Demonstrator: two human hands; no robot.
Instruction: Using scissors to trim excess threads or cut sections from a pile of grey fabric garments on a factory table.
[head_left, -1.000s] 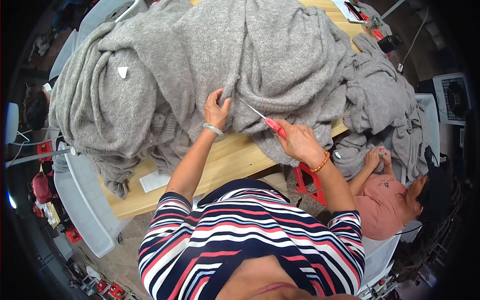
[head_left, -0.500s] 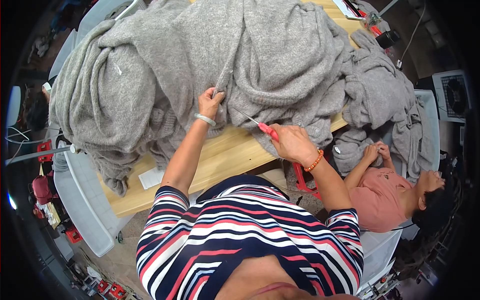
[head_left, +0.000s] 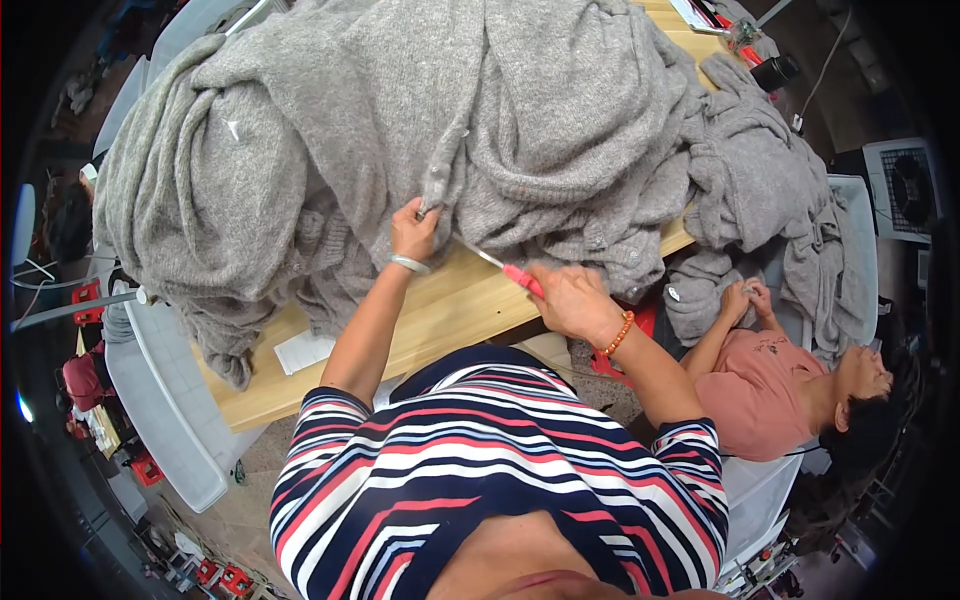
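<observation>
A big heap of grey knitted garments (head_left: 400, 100) covers most of the wooden table. My left hand (head_left: 413, 232) is closed, pinching the lower end of a narrow knitted edge that hangs down the middle of the heap. In my right hand (head_left: 578, 303) is a tool with a pink-red handle and a thin metal shaft (head_left: 521, 277); its exact kind does not show. The shaft points up and left, with its tip close to the cloth just right of my left hand.
The table's bare wooden front edge (head_left: 450, 320) holds a white paper slip (head_left: 303, 352). At right, a co-worker in a pink shirt (head_left: 760, 390) handles grey knitwear over a pale bin (head_left: 855, 260). A dark bottle (head_left: 775, 74) stands at the far right; a white tray (head_left: 180, 420) is at left.
My left hand has come down toward me, drawing the knitted edge with it. My right hand and the tool have shifted slightly left and nearer to me.
</observation>
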